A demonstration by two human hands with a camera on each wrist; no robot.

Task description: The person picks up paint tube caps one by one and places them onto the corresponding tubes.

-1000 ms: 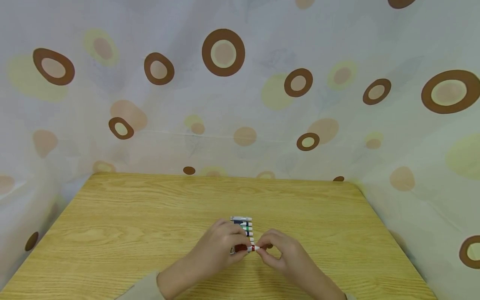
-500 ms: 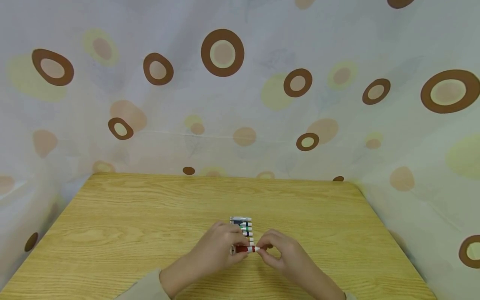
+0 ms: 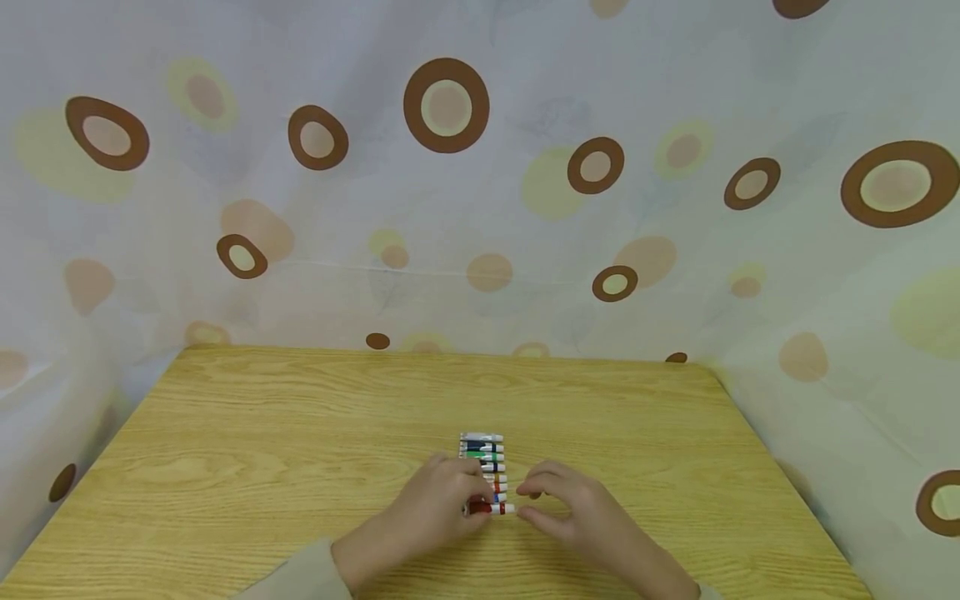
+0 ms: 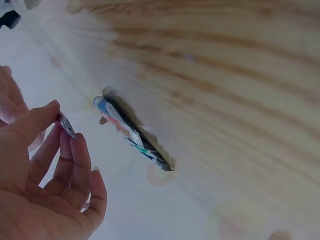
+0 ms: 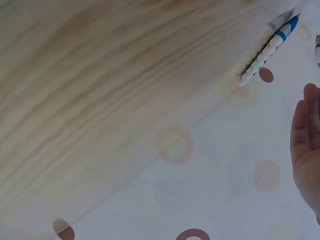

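A red paint tube with a white cap (image 3: 499, 508) is pinched between the thumb and fingers of my left hand (image 3: 438, 500), at the near end of a row of paint tubes (image 3: 482, 447). In the left wrist view its flat silver crimped end (image 4: 68, 127) shows between the fingertips, held up off the table. My right hand (image 3: 585, 510) holds nothing; its fingertips stand just right of the cap, thumb and fingers apart. The cap end (image 5: 317, 54) shows at the right wrist view's edge, above the right fingers. My left fingers hide part of the row.
The tubes lie side by side, caps to the right, among them white, dark blue, green, orange and blue ones (image 5: 277, 42). They rest on a wood-grain table (image 3: 300, 425). A patterned curtain (image 3: 487, 208) encloses the table's back and sides.
The right fingertips have come off the red paint tube's cap and spread. My left hand has brought the tube slightly toward me, and more of the row shows behind it.
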